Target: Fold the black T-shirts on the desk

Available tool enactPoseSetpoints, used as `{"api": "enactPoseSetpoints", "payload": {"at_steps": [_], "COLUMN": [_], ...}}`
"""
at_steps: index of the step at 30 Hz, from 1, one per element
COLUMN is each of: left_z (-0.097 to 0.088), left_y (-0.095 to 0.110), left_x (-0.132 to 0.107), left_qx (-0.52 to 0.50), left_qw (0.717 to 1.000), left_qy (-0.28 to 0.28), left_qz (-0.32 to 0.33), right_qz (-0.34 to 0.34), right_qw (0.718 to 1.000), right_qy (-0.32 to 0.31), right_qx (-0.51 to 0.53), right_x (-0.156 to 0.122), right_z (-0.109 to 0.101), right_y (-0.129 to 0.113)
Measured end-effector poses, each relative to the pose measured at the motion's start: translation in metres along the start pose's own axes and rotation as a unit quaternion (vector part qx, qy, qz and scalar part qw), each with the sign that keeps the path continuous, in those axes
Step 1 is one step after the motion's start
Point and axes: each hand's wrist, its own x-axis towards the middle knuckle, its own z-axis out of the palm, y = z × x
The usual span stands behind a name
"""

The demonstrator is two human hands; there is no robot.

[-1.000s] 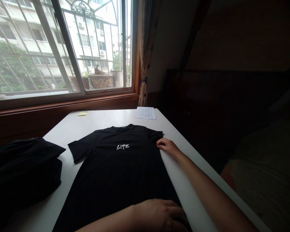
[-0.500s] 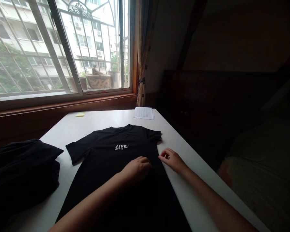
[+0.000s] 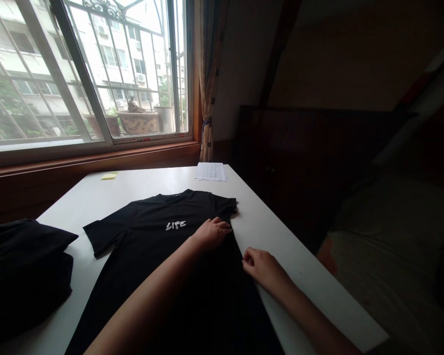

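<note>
A black T-shirt lies spread on the white table, its neckline toward the window and white lettering across the chest. My left hand reaches over the shirt to its right side, just below the right sleeve; its fingers are bent together at the fabric's edge. Lower along that same edge, my right hand has its fingers curled, with thumb and fingertips pinching the side of the shirt. My left forearm covers part of the shirt's middle.
Dark cloth is heaped on the table's left side. Toward the back are printed sheets of paper and a yellow sticky note. Beyond stand a barred window and a tied curtain.
My left hand has moved up to the shirt's right edge below the sleeve. My right hand has come down along that edge and met the fabric. The view has swung slightly right.
</note>
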Motion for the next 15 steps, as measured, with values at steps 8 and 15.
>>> {"api": "enactPoseSetpoints", "payload": {"at_steps": [8,15], "left_z": [0.000,-0.002], "left_y": [-0.005,0.001], "left_x": [0.000,-0.002], "left_qx": [0.033,0.050], "left_qw": [0.999,0.999], "left_qy": [-0.014,-0.013], "left_qz": [0.016,0.013], "right_qz": [0.017,0.020], "right_qw": [0.999,0.997], "right_qy": [0.002,0.006], "right_qx": [0.040,0.078], "right_x": [-0.004,-0.007], "right_z": [0.001,0.002], "right_y": [0.007,0.014]}}
